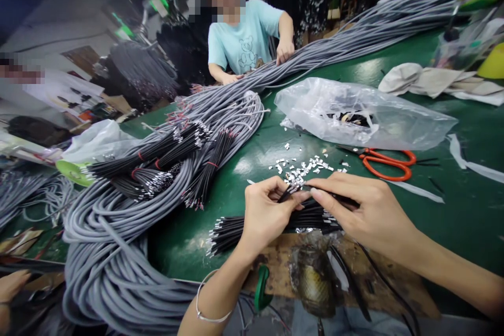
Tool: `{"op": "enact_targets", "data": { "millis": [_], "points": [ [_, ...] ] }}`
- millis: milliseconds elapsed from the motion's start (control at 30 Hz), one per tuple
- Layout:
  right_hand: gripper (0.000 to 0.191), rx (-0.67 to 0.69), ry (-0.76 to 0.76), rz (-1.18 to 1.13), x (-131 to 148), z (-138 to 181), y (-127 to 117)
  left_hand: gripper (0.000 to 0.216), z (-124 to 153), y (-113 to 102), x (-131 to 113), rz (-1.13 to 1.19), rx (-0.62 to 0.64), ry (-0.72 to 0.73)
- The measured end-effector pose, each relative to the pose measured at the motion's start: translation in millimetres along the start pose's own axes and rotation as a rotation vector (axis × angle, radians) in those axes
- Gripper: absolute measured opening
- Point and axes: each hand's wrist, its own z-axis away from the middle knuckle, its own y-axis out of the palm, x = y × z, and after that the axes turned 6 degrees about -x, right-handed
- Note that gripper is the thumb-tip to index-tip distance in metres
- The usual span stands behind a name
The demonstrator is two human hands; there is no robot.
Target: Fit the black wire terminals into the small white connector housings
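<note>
My left hand [264, 214] is closed in a pinch on the end of a thin black wire [286, 196], low in the middle of the view. My right hand [364, 209] pinches the same wire from the right, its fingertips touching those of the left. Under both hands lies a bundle of short black wires [230, 231] with bare metal ends, on the green table [464, 205]. Just beyond my fingers lies a scatter of small silver terminals [303, 165].
Orange-handled scissors [388, 161] lie right of the terminals, beside a crumpled clear plastic bag [362, 113]. A thick mass of grey cables [118, 252] fills the left, with tied black wire bundles [173, 155] on top. A person in a light blue shirt [244, 37] handles cables opposite.
</note>
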Motion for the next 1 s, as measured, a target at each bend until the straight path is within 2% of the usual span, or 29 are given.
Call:
{"op": "enact_targets", "data": {
  "millis": [167, 300, 400, 500, 633, 800, 1000],
  "points": [
    [0.021, -0.016, 0.007, -0.009, 0.3, -1.8, -1.4, 0.022, -0.9, -5.2, -2.2, -0.061, 0.17, 0.003],
    [0.019, -0.045, 0.038, -0.052, 0.9, -4.4, -3.4, 0.022, -1.2, -7.3, -5.2, -0.047, 0.229, 0.0],
    [0.022, -0.068, 0.141, -0.139, -0.1, -5.9, -3.0, 0.025, -1.0, -7.0, -5.9, -0.061, 0.293, 0.024],
    [0.02, 0.002, 0.231, -0.264, -0.8, -6.7, -1.9, 0.026, -0.2, -6.6, -4.3, -0.102, 0.356, 0.033],
    [0.021, 0.028, 0.225, -0.276, 1.5, -6.6, -1.8, 0.015, 1.1, -4.1, -1.3, -0.063, 0.28, 0.0],
    [0.016, -0.01, 0.169, -0.23, 4.6, -4.5, -2.7, 0.023, 1.5, 2.6, -2.4, 0.057, 0.135, -0.077],
    [0.015, -0.027, 0.141, -0.21, 4.6, -5.2, -2.1, 0.023, 2.5, 4.3, -2.1, 0.046, 0.076, -0.066]
  ]
}}
